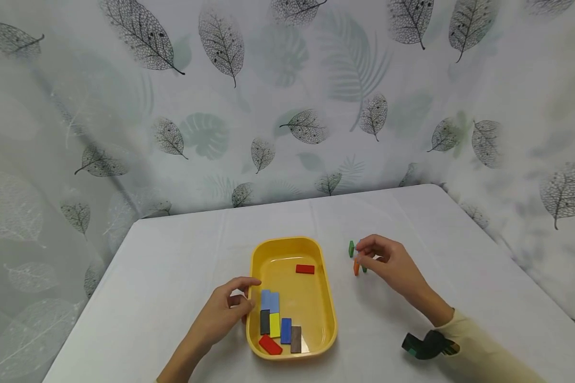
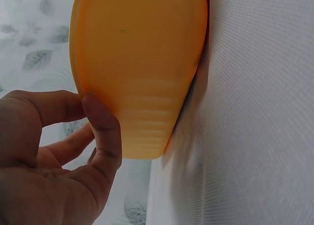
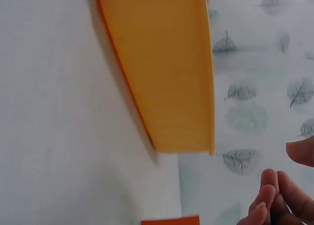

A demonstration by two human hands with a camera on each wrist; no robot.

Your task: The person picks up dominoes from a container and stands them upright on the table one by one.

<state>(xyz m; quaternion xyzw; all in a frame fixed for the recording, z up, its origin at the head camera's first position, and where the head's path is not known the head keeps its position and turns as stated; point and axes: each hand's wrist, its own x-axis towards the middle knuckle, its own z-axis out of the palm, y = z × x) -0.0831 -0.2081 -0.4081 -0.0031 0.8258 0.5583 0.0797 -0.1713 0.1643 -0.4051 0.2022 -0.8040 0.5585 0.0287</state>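
A yellow plastic tray (image 1: 299, 303) stands on the white table, and my left hand (image 1: 215, 316) pinches its left rim between thumb and fingers. The left wrist view shows that hand (image 2: 59, 166) at the rim from outside. To the right of the tray, my right hand (image 1: 395, 266) hovers around a few small flat blocks standing upright: an orange block (image 1: 356, 267), a green block (image 1: 351, 248) and another green block (image 1: 364, 269), partly hidden by the fingers. In the right wrist view, thumb and fingertips stand apart with nothing visible between them; an orange block (image 3: 170, 221) shows below.
Inside the tray lie several flat blocks: a red block (image 1: 305, 269) towards the far end, and light blue, black, yellow, dark blue, brown and red ones grouped near its front left. A leaf-patterned curtain (image 1: 287, 106) hangs behind the table (image 1: 182, 255).
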